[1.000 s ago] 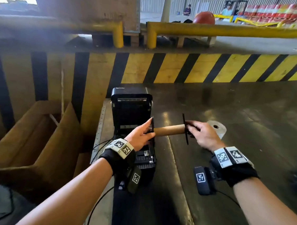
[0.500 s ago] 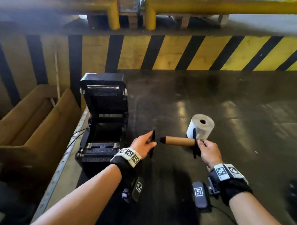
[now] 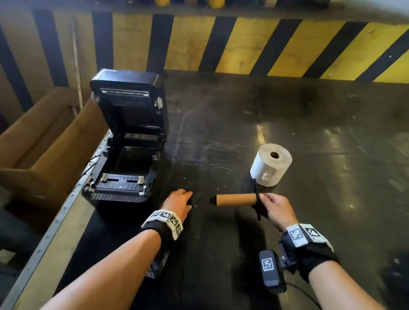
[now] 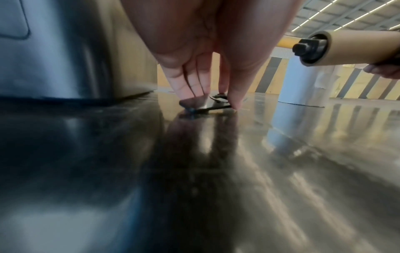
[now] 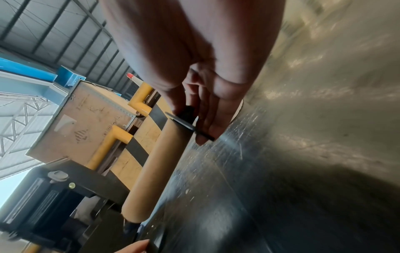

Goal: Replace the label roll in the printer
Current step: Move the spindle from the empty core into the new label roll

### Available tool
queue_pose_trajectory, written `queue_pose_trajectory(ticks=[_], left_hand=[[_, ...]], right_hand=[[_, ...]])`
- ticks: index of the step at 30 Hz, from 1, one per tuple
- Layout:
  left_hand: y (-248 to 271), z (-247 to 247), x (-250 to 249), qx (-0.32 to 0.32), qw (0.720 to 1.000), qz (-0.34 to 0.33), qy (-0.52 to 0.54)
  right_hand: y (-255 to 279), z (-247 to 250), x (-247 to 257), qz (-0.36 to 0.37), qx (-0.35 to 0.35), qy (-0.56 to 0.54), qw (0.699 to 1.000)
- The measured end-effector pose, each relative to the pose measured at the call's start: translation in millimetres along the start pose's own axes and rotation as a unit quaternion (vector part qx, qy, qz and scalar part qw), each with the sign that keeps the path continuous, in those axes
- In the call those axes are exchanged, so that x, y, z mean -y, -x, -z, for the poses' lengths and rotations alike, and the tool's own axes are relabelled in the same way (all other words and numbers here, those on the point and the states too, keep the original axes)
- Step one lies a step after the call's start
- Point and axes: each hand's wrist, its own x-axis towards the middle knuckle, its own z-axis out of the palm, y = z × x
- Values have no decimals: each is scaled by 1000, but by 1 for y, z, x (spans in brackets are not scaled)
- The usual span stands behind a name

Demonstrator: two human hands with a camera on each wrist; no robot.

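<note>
With the left guide disc (image 4: pixel 205 105) off the spindle and now down flat on the tabletop (image 3: pixel 339 160), the empty cardboard core (image 3: pixel 235 199) is free to slide off; half a sec ago that disc was still upright in the air beside the core's end. Left hand (image 3: pixel 176 204) has dropped w/ it, fingertips (image 4: pixel 190 92) and thumb pinching its edges against the surface. Right hand (image 3: pixel 277 209) holds the other end up off the table, fingers clamped behind the remaining disc (image 3: pixel 256 199); black spindle tip (image 4: pixel 303 47) pokes bare from the core's open end. New label roll (image 3: pixel 270 164) stands on end just beyond, apart from both hands. Printer (image 3: pixel 127 137) sits to the left, lid up, bay showing no roll. Next, prob: pull core off, thread the new roll on. Brown cardboard box (image 3: pixel 42 145) beyond the table edge.
</note>
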Motion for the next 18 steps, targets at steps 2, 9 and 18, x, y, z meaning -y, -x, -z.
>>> queue_pose_trajectory(ticks=[2,9,18], left_hand=[[4,4,-3,0,1000,4,6],[18,74,-33,11,973,-120,198],[47,95,-47,-47,968,-188,158]], right_hand=[[0,0,-2,-1,0,3,1000],[7,3,35,27,0,-41,999],[16,-10,58,58,45,-74,995]])
